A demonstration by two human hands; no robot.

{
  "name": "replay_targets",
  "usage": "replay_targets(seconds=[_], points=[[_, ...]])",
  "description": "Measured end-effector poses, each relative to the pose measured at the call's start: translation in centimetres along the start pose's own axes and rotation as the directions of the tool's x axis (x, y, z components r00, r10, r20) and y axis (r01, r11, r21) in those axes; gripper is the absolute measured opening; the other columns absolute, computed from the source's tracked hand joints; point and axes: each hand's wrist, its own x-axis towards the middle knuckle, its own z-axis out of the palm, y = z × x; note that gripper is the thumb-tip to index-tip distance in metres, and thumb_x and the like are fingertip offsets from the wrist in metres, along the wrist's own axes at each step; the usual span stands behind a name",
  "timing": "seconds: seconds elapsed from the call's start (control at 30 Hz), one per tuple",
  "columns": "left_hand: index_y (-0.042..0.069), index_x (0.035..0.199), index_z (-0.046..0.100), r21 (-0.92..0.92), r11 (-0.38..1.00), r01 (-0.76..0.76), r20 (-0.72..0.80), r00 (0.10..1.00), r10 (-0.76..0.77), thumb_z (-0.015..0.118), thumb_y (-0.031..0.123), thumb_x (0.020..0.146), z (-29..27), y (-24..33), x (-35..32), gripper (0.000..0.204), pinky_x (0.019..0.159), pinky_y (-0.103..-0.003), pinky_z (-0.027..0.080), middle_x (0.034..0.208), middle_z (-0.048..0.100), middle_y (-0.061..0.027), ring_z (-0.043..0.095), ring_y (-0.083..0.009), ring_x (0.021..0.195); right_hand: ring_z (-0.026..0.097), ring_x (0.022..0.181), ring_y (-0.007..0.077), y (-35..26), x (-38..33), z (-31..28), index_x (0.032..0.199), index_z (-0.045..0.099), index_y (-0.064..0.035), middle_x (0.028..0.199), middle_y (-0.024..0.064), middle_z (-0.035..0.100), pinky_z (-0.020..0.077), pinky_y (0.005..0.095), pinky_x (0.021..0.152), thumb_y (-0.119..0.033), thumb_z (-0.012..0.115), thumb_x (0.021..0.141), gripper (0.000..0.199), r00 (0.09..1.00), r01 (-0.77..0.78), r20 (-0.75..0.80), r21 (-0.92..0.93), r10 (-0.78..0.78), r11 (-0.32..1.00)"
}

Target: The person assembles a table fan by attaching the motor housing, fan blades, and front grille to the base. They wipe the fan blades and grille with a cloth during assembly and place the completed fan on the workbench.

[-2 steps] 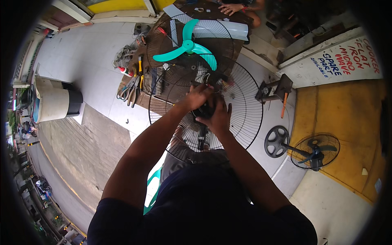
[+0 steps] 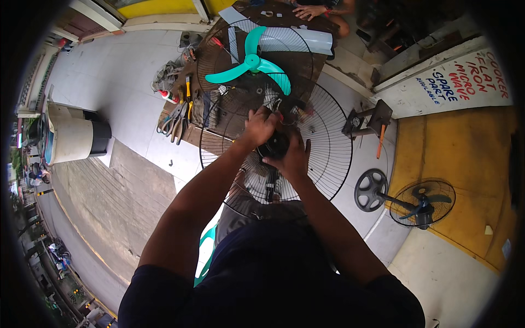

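A round black wire fan guard (image 2: 333, 145) lies in front of me, its near edge over my lap. At its middle is a dark rounded motor housing (image 2: 273, 146). My right hand (image 2: 294, 156) is wrapped round the right side of this housing. Just above and left of it, my left hand (image 2: 259, 128) has its fingers curled together; what they hold is hidden, though a small reddish spot shows beside the fingertips. Beyond both hands, a turquoise three-bladed fan blade (image 2: 252, 61) rests on another black wire guard (image 2: 299, 39).
A brown worktable (image 2: 227, 117) carries pliers (image 2: 178, 121), a yellow-handled tool (image 2: 188, 85), a red-and-white bottle (image 2: 168, 96) and a rolled white sheet (image 2: 301, 41). Another person's hand (image 2: 309, 11) rests at its far edge. A black stand fan (image 2: 422, 205) lies to the right.
My left hand has shifted slightly left and away from the housing, so more of the dark housing shows. My right hand stays in place.
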Motion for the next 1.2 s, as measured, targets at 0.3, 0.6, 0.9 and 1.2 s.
replay_targets(seconds=[0.3, 0.6, 0.9, 1.2], points=[[0.030, 0.150, 0.055, -0.106, 0.966, 0.238, 0.134, 0.966, -0.223, 0.034, 0.052, 0.111, -1.2, 0.2, 0.9, 0.050, 0.119, -0.067, 0.025, 0.158, 0.044, -0.0142, 0.038, -0.0479, 0.142, 0.048, 0.144, 0.0343, 0.1, 0.8, 0.3, 0.153, 0.036, -0.0093, 0.154, 0.0127, 0.048, 0.0265, 0.0669, 0.120, -0.046, 0.101, 0.054, 0.124, 1.000, 0.002, -0.028, -0.009, -0.002, 1.000], [0.023, 0.137, 0.066, -0.235, 0.943, 0.236, 0.163, 0.966, -0.201, 0.034, 0.059, 0.108, -0.6, 0.6, 1.1, 0.056, 0.113, -0.068, 0.030, 0.151, 0.050, -0.0177, 0.039, -0.0493, 0.137, 0.047, 0.144, 0.0364, 0.3, 0.8, 0.5, 0.154, 0.035, -0.0092, 0.154, 0.0135, 0.048, 0.0269, 0.0666, 0.120, -0.046, 0.101, 0.054, 0.125, 0.998, 0.034, -0.058, -0.033, -0.035, 0.999], [0.014, 0.140, 0.066, -0.233, 0.960, 0.157, -0.024, 0.986, -0.167, 0.031, 0.054, 0.112, -0.2, 0.9, -0.2, 0.060, 0.121, -0.058, 0.024, 0.154, 0.046, -0.0157, 0.048, -0.0376, 0.136, 0.045, 0.146, 0.0370, 0.2, 0.8, 0.2, 0.155, 0.034, -0.0098, 0.156, 0.0166, 0.047, 0.0254, 0.0694, 0.120, -0.049, 0.100, 0.055, 0.125, 0.999, 0.032, 0.003, 0.013, -0.033, 0.999], [0.004, 0.118, 0.073, -0.637, 0.757, 0.145, -0.429, 0.749, -0.504, 0.060, 0.041, 0.104, -0.9, -4.6, -1.8, 0.041, 0.102, -0.049, 0.046, 0.121, 0.062, -0.0230, 0.060, -0.0453, 0.114, 0.043, 0.147, 0.0398, 0.7, 0.7, 0.4, 0.151, 0.043, -0.0101, 0.158, 0.0156, 0.045, 0.0243, 0.0702, 0.120, -0.054, 0.098, 0.057, 0.117, 0.994, 0.106, -0.005, -0.122, -0.107, 0.987]])
